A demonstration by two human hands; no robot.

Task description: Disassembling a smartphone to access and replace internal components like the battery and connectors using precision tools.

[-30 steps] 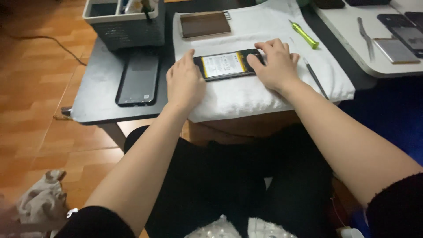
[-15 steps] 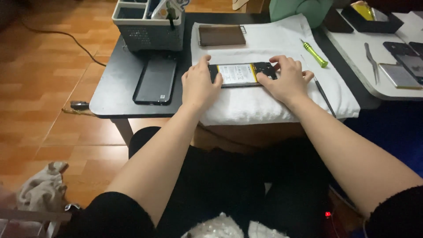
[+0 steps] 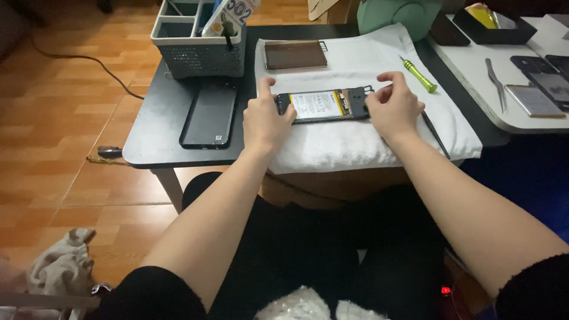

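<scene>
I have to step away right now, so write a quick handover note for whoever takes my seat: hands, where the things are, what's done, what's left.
Left hand: resting on the left end of the opened phone, steadying it.
Right hand: at the phone's right end, fingertips curled over the edge; no tool in its grip.
Phone lies on the white towel, back cover off, battery exposed.
Green screwdriver lies on the towel to the right, the removed brown panel behind, a second black phone on the table to the left.
Done: back opened.
Left: the inner parts still sit in place.
</scene>
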